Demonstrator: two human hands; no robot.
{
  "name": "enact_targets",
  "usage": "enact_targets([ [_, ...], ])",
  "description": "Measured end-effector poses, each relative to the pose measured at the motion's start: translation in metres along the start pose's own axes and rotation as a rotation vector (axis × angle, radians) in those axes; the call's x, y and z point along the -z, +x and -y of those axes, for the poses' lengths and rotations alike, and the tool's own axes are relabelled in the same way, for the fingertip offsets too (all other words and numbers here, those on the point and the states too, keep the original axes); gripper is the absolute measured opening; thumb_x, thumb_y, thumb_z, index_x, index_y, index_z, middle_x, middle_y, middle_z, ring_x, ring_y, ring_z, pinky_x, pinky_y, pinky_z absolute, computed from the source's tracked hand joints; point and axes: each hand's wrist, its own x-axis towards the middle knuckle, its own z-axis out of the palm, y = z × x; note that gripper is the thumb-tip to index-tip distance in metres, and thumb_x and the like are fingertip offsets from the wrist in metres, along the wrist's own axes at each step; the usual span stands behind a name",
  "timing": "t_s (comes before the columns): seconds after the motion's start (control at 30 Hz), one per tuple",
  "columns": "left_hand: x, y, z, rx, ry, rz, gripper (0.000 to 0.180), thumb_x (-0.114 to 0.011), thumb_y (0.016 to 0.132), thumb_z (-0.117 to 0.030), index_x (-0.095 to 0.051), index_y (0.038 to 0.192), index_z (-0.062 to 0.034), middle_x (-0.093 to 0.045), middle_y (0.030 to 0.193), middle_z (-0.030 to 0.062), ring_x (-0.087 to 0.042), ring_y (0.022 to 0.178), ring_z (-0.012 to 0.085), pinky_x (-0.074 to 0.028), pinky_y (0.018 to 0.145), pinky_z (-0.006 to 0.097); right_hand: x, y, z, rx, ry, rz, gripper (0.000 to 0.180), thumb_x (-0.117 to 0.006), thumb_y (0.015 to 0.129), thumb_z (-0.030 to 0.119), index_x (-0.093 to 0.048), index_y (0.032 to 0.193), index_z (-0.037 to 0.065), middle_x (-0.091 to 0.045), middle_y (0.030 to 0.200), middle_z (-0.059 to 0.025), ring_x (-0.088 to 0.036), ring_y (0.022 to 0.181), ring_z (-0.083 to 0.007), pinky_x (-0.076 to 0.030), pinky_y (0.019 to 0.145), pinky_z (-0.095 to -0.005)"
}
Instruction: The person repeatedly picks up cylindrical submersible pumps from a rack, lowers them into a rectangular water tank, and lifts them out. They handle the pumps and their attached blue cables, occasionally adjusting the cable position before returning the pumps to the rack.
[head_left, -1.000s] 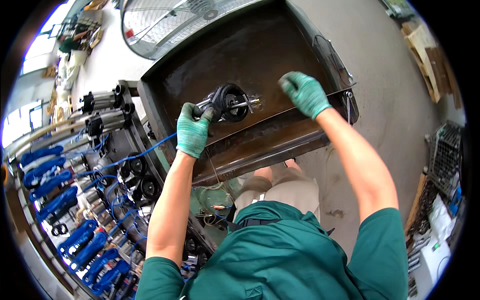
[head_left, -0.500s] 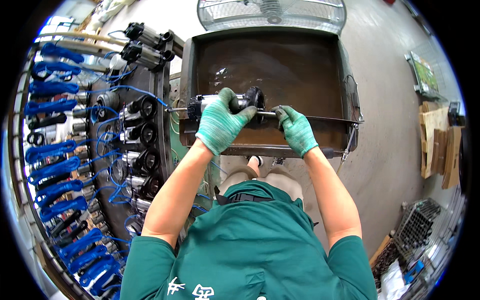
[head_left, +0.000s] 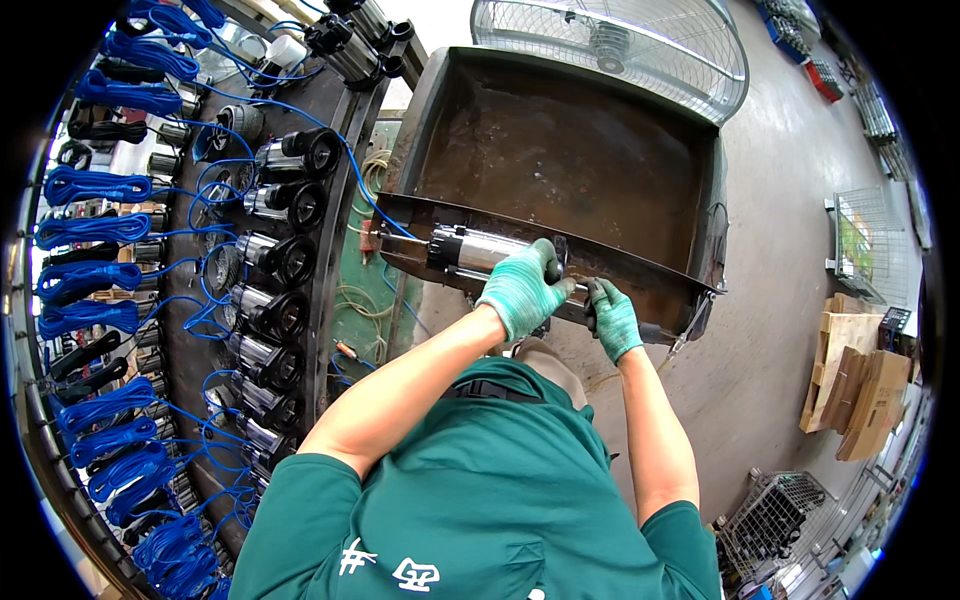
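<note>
A silver cylindrical pump (head_left: 485, 250) with black ends lies level along the near edge of a dark metal tank (head_left: 432, 95) holding brown water. My left hand (head_left: 525, 288), in a green glove with dark fingertips, is closed around the pump's right end. My right hand (head_left: 613, 318), gloved the same way, pinches a short metal fitting (head_left: 578, 291) at that end; its fingers partly hide the piece. From the pump's left end a thin metal rod (head_left: 400, 238) points left toward the bench.
To the left, a dark bench (head_left: 345, 130) carries a row of similar pumps (head_left: 290, 202) with blue cables. Coiled blue cables (head_left: 95, 232) hang beyond them. A large fan (head_left: 610, 45) stands behind the tank. Wooden boards (head_left: 850, 370) and a wire basket (head_left: 770, 515) are at the right.
The pump has come from over the water toward me, to the tank's near edge, with both hands following. My view has turned, showing more of the bench at the left.
</note>
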Motion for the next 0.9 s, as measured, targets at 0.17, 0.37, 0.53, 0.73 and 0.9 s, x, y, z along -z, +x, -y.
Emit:
enact_targets([
  [0.17,-0.012,-0.002,0.006,-0.042,-0.017,-0.014,0.035,-0.083,0.086,-0.024,-0.059,0.098,-0.0015,-0.067,0.087,0.0174,-0.067,0.081,0.0337,-0.055,0.076,0.043,0.005,0.001,-0.013,-0.025,-0.005,0.012,0.034,-0.056,0.109,0.040,-0.071,0.121,0.013,-0.057,0.072,0.0032,-0.051,0.053,-0.0063,-0.042,0.046,-0.0247],
  [0.37,0.022,0.002,0.051,-0.061,-0.262,0.041,0.042,-0.077,0.094,-0.020,-0.060,0.126,0.0007,-0.069,0.119,0.0167,-0.071,0.102,0.0235,-0.057,0.090,0.038,0.002,0.002,-0.020,0.024,-0.092,-0.013,0.034,-0.055,0.109,0.041,-0.070,0.122,0.013,-0.056,0.073,0.0034,-0.051,0.054,-0.0054,-0.042,0.046,-0.0244],
  [0.53,0.130,0.000,0.160,-0.166,0.550,-0.626,0.045,-0.075,0.092,-0.029,-0.064,0.128,-0.0042,-0.066,0.124,0.0224,-0.062,0.115,0.0420,-0.049,0.101,0.050,0.016,0.018,-0.027,0.141,-0.528,-0.079,0.035,-0.062,0.105,0.034,-0.070,0.120,0.004,-0.074,0.102,-0.0176,-0.072,0.088,-0.0305,-0.057,0.079,-0.0381],
  [0.73,0.170,0.027,0.272,-0.091,-0.020,0.054,0.037,-0.060,0.107,-0.033,-0.069,0.126,-0.0028,-0.074,0.112,0.0209,-0.070,0.103,0.0307,-0.053,0.093,0.041,0.021,0.009,0.015,-0.018,-0.826,0.075,0.035,-0.069,0.100,0.030,-0.067,0.120,0.002,-0.073,0.114,-0.0239,-0.068,0.107,-0.0430,-0.054,0.090,-0.0451],
  [0.9,0.173,0.039,0.286,-0.107,0.055,0.097,0.036,-0.058,0.108,-0.031,-0.072,0.121,-0.0004,-0.076,0.099,0.0159,-0.072,0.095,0.0260,-0.055,0.087,0.038,0.017,0.011,0.028,-0.035,-0.965,0.094,0.030,-0.072,0.098,0.025,-0.069,0.117,0.002,-0.074,0.098,-0.0208,-0.067,0.082,-0.0360,-0.054,0.079,-0.0427],
])
